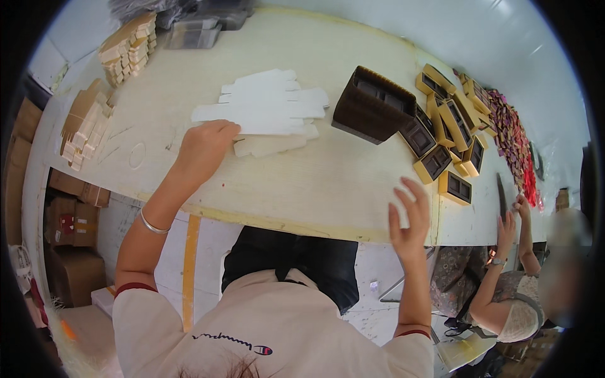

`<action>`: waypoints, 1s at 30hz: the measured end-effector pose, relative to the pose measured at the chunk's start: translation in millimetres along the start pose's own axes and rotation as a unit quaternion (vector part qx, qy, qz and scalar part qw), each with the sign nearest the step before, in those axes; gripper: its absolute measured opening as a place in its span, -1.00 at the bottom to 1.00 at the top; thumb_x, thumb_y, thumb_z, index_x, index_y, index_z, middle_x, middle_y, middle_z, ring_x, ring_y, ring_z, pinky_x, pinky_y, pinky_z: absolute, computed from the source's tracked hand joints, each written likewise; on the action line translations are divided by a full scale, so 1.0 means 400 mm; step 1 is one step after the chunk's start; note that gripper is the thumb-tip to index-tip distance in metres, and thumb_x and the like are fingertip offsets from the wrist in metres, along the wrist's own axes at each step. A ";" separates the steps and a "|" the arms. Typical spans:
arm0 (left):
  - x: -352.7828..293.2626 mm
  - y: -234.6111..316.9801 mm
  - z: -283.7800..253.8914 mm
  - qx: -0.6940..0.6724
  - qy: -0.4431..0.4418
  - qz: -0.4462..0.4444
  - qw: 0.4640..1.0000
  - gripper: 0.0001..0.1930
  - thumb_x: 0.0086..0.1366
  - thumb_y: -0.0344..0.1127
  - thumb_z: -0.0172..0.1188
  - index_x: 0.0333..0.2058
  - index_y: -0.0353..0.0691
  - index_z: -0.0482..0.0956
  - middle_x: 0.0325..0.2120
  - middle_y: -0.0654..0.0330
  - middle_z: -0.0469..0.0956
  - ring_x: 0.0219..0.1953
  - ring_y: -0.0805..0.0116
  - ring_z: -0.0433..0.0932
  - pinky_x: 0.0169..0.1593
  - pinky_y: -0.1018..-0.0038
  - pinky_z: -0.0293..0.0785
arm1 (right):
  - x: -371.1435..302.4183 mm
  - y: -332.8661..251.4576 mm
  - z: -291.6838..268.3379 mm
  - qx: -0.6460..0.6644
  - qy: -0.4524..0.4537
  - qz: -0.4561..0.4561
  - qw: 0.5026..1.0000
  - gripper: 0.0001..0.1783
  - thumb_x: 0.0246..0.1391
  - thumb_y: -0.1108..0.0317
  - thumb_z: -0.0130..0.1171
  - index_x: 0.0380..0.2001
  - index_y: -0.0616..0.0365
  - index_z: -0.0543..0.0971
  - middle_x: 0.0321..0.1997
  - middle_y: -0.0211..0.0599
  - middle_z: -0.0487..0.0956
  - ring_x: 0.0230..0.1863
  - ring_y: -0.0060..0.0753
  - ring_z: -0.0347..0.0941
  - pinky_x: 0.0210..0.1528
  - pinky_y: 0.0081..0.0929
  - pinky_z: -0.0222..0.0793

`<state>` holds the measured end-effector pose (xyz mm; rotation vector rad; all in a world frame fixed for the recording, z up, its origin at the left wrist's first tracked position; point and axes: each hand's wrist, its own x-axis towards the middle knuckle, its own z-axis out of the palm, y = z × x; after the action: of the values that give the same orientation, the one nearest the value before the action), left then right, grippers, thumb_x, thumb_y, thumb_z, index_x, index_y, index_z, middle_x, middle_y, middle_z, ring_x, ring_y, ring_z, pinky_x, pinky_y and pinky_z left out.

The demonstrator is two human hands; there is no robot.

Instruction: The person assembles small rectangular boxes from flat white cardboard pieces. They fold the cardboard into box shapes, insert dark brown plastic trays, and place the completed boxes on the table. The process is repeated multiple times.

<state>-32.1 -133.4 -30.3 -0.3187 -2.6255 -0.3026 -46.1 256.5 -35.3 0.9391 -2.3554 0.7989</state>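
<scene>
Trainee: State the hand positions.

Instructor: The left hand (209, 143) is closed on the near-left edge of the white carton blank (258, 104); its thumb grip is hidden. The right hand (408, 220) is empty, its fingers spread wide, over the near edge of the worktable (302, 183). The blank lies flat on the worktable, left of the stacked brown plastic trays (362, 120).

Trainee: How should the blank be handled?

Instructor: In my judgement, hold it by a solid edge, since the narrow flaps would crease easily. Separate it from the cream-toned blank (271, 145) under its near edge, and support the far side with the right hand.

Trainee: Give the counts.

Instructor:
- White carton blank: one on top; layers beneath cannot be counted.
- Cream-toned blank: at least one.
- Brown plastic trays: one stack; number unreadable.
- Gold boxes (455, 189): roughly a dozen, overlapping.
- Folded cardboard stacks (129, 50): two, at the left.
- Small red-and-purple pieces (507, 126): one heap, too many to count.
</scene>
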 end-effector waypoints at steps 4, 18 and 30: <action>-0.040 0.031 -0.023 0.037 0.148 0.081 0.985 -0.82 0.06 -0.50 0.17 -0.31 -0.29 0.61 -0.28 0.10 0.63 -0.20 0.17 0.63 -0.23 0.39 0.59 | -0.059 -0.075 0.060 0.013 0.026 -0.027 0.999 -0.61 -0.19 0.54 0.32 -0.17 0.23 0.57 0.06 0.00 0.50 0.03 0.04 0.46 0.06 -0.17 0.39; -0.161 0.299 0.077 -0.276 -0.106 0.090 0.951 -0.86 0.05 -0.34 0.35 -0.42 -0.20 0.60 -0.47 0.22 0.60 -0.50 0.25 0.51 -0.47 0.40 0.43 | -0.132 -0.144 0.113 0.112 -0.069 -0.044 0.990 -0.79 -0.09 0.43 0.31 -0.35 0.20 0.54 -0.48 -0.26 0.48 -0.44 -0.20 0.40 -0.41 -0.32 0.33; -0.146 0.336 0.128 -0.156 -0.041 0.108 0.981 -0.65 0.02 -0.32 0.35 -0.17 -0.21 0.58 -0.25 0.26 0.48 -0.22 0.23 0.43 -0.13 0.32 0.37 | -0.115 -0.135 0.134 -0.024 -0.045 -0.029 0.998 -0.70 -0.05 0.41 0.28 -0.18 0.18 0.56 -0.11 -0.22 0.44 -0.13 -0.22 0.39 -0.17 -0.34 0.32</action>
<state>33.0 -2.1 -81.5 -0.7284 -2.5889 -0.6393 11.9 209.4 -83.6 1.0375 -2.4010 0.6872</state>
